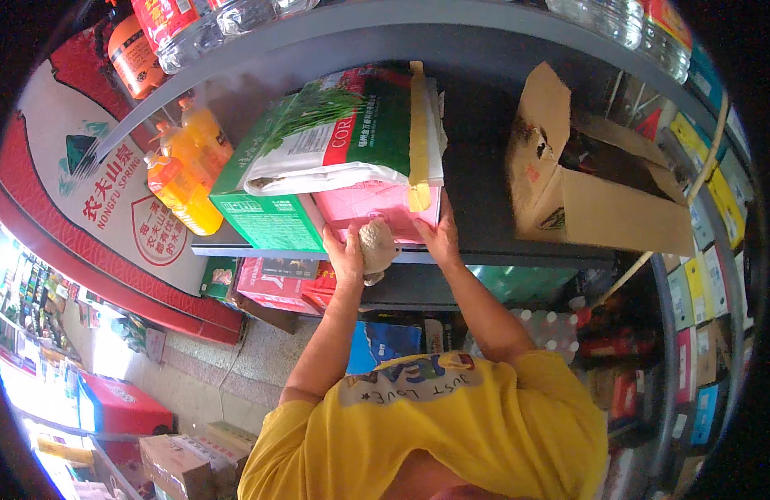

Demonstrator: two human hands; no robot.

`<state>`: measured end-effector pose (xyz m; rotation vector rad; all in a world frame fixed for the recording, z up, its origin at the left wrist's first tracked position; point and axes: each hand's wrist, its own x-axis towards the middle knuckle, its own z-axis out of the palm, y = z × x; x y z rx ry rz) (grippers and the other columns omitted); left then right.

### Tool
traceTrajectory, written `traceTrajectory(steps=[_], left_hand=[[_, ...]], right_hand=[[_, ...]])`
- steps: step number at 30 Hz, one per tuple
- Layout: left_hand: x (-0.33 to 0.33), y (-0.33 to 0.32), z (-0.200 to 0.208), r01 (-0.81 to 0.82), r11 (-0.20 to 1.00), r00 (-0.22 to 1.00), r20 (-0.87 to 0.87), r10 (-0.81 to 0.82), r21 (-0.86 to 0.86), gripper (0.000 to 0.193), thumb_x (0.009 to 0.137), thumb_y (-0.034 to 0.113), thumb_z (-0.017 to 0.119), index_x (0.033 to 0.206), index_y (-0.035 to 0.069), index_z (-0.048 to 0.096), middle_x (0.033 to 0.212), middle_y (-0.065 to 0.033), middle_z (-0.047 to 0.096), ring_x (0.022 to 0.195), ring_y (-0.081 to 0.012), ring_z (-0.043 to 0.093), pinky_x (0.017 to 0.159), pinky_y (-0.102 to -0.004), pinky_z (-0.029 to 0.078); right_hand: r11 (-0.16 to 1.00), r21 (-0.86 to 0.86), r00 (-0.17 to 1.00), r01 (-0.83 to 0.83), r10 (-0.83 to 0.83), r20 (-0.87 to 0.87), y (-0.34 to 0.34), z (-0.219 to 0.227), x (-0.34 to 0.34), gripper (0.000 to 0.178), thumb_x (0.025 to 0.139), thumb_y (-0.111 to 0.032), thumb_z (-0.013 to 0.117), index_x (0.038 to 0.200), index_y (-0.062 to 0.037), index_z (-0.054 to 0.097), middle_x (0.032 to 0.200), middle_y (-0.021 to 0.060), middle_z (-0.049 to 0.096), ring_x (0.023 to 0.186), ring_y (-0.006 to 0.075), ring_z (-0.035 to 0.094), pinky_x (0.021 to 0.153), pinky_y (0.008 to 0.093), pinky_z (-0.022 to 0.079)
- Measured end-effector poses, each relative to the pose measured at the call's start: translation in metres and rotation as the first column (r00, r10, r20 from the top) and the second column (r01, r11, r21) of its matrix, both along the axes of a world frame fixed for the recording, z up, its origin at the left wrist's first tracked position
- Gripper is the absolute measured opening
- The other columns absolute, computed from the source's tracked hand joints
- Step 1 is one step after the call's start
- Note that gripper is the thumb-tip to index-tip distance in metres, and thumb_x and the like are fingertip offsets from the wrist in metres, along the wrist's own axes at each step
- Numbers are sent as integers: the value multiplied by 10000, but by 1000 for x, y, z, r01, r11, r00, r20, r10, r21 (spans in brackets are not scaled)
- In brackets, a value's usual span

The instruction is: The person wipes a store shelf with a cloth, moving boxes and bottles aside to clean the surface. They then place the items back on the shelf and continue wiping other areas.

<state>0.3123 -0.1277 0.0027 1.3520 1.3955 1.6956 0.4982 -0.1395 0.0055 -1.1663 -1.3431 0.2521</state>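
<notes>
My left hand (345, 253) is closed at the lower left edge of a pink box (372, 208). A bunched beige cloth (376, 247) hangs beside its thumb, and whether the hand also grips the cloth is hard to tell. At the pink box's right edge my right hand (441, 233) is closed, fingers partly hidden. Over the pink box lies a white, green and red printed package (351, 125), with a yellow strip (419, 137) down its right side. A green carton (264, 212) stands directly left. All rest on a dark shelf (485, 208).
Orange drink bottles (181, 179) stand left of the carton. An opened cardboard box (618, 204) sits on the shelf to the right. Overhead runs a grey shelf edge (385, 12) bearing bottles. Below are a red-pink box (276, 283) and wrapped bottles (543, 329).
</notes>
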Motion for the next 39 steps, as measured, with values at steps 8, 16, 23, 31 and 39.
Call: traceTrajectory(steps=[8, 16, 23, 31, 39], left_hand=[[-17, -13, 0, 60, 995, 982, -174, -74, -85, 545, 754, 271, 628, 1131, -50, 399, 1066, -215, 462, 1009, -307, 440, 893, -363, 337], [-36, 23, -6, 430, 895, 883, -261, -390, 116, 661, 738, 250, 648, 1217, -48, 303, 1145, -211, 465, 1107, -278, 434, 894, -350, 368], [-34, 46, 25, 606, 760, 692, -315, -650, -236, 445, 722, 233, 651, 1080, 3, 520, 1034, -134, 578, 988, -222, 540, 832, -326, 416], [-1, -12, 32, 621, 780, 568, -639, -519, -81, 332, 729, 212, 621, 1023, 65, 575, 968, -139, 600, 910, -272, 576, 773, -339, 446], [1, -22, 37, 609, 759, 518, -609, -601, -231, 337, 743, 248, 611, 1016, 56, 566, 981, -168, 586, 943, -317, 551, 773, -375, 444]], right_hand=[[996, -83, 999, -11, 7, -49, -2, -3, 27, 642, 676, -108, 686, 1241, -48, 386, 1108, 158, 536, 988, 242, 542, 831, 304, 424], [980, -151, 987, -132, 144, 69, -4, 4, 61, 770, 672, -273, 714, 1279, -27, 308, 1179, 159, 482, 1078, 251, 476, 899, 331, 366], [897, -55, 852, -438, 395, -343, 19, 6, 51, 876, 753, -472, 582, 1342, -13, 123, 1334, 129, 274, 1233, 225, 257, 1004, 324, 206], [873, -311, 807, -376, 144, -573, -9, -25, 106, 576, 854, -405, 444, 1232, 20, 352, 1238, 103, 413, 1118, 189, 404, 955, 333, 297], [938, -214, 871, -271, 145, -469, -65, -40, 104, 501, 866, -332, 418, 1220, 20, 374, 1237, 125, 405, 1151, 193, 355, 976, 324, 266]])
